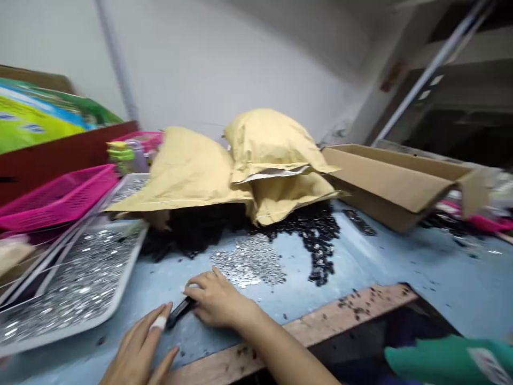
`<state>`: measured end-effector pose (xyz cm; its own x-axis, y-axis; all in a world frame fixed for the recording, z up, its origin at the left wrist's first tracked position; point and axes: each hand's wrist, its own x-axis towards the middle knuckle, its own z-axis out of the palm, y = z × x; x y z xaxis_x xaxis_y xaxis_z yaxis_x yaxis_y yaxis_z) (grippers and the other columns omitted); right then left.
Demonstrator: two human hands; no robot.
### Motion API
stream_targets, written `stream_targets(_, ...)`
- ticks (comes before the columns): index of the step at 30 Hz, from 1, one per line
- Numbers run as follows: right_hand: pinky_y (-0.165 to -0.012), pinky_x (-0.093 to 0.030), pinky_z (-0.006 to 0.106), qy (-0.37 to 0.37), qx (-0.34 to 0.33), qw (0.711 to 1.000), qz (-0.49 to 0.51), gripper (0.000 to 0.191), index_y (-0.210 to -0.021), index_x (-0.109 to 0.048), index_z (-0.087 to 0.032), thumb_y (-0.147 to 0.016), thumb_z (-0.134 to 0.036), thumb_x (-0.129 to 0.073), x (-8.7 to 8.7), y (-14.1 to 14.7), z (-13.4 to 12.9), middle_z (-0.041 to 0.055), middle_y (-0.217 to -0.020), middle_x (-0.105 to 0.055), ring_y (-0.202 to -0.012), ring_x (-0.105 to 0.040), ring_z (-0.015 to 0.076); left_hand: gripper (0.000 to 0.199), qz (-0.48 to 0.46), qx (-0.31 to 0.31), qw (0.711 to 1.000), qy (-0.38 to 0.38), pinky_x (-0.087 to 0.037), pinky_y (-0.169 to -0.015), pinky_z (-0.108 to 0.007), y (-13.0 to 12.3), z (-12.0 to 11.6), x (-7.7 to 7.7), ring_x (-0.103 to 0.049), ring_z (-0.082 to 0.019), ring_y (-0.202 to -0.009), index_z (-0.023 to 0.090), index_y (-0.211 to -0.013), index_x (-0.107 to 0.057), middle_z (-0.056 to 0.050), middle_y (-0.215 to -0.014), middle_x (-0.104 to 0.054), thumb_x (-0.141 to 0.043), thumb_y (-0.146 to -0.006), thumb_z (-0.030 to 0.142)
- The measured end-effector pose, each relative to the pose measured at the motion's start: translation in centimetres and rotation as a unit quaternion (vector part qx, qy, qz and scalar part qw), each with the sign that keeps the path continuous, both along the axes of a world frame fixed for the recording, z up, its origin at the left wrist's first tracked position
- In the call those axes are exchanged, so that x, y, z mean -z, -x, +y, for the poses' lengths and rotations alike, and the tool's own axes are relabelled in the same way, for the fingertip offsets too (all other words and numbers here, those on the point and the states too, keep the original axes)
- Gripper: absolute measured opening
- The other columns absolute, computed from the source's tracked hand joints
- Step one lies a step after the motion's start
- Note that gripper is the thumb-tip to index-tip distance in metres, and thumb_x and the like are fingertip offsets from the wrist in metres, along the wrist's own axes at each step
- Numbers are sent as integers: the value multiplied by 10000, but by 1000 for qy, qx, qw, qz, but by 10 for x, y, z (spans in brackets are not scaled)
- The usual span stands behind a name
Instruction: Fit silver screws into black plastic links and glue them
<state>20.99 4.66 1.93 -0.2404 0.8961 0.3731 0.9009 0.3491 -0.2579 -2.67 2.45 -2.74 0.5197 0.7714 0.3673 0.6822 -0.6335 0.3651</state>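
While L hand (140, 342) open, R hand (216, 299) grips bar (179, 313).

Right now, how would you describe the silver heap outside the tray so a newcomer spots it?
Find the puffy yellow paper bags behind the pale blue tabletop's middle. Just in front lies a shiny patch of small silver pieces. Black pieces lie beside it, and unlike the silver load in the white tray, it spreads directly on the tabletop.

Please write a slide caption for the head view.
Right hand gripping a dark piece, left hand close by, before small silver pieces.
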Motion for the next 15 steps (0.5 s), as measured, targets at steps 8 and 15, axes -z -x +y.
stream_targets(8, -923, -445, 486, 23, 530, 844, 75, 322, -1206, -536, -171, -917, -311, -551, -5, -233, -20, 97, -1239, -544, -1091, -549, 250, 435, 23, 26, 999, 36, -496, -827, -471, -67, 50, 30, -592, -312, -960, 187, -1199, -535, -105, -1039, -600, -366, -905, 459)
stream_targets(15, -895, -475, 445, 6, 503, 847, 171, 287, -1160, -560, -166, -913, -312, -565, 33, -252, -5, 81, -1187, -577, -1040, -580, 221, 324, -114, -3, 979, 168, -519, -710, -339, -74, 47, 2, -626, -242, -807, 245, -960, -517, -39, -876, -602, -378, -898, 531)
